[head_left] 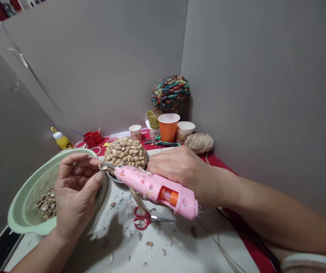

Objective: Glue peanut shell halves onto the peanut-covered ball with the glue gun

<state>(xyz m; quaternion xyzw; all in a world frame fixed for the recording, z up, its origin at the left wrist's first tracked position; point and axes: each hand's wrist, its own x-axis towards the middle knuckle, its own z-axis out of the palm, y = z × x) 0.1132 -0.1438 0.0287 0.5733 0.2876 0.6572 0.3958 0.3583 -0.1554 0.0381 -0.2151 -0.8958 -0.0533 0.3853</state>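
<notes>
My right hand (180, 167) is closed around a pink hot glue gun (143, 184), its nozzle pointing left. Between thumb and fingertips, my left hand (77, 185) pinches a small peanut shell (103, 166) against the nozzle tip. Just behind the glue gun, a dome covered in peanut shells (126, 151) rests in a bowl whose rim partly shows. Under my left hand is a green colander (16, 212) with loose peanut shells (47, 204) inside. Red-handled scissors (143, 220) lie below the glue gun.
Shell crumbs dot the white board (140, 254). Behind stand an orange cup (168, 129), paper cups (185, 129), pliers (167, 144), a twine ball (199, 143) and a multicoloured ball (171, 93). Small red cups (89, 140) and a yellow bottle (62, 140) are at back left.
</notes>
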